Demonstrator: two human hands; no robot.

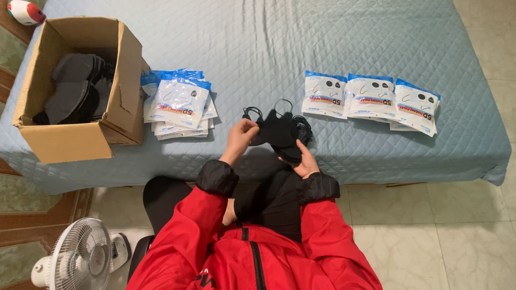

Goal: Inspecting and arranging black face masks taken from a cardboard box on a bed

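Observation:
A small stack of black face masks (280, 133) with ear loops is held over the near edge of the bed. My left hand (240, 137) pinches its left side, and my right hand (305, 162) supports it from below on the right. A pile of white and blue mask pouches (180, 103) lies to the left of my hands. Three more pouches (371, 99) lie in a row to the right. Red jacket sleeves with black cuffs cover my arms.
An open cardboard box (75, 140) holding several black masks (75, 88) stands at the bed's left end. The bed has a light blue quilted cover (258, 37). A white fan (80, 255) stands on the floor at lower left. Tiled floor lies to the right.

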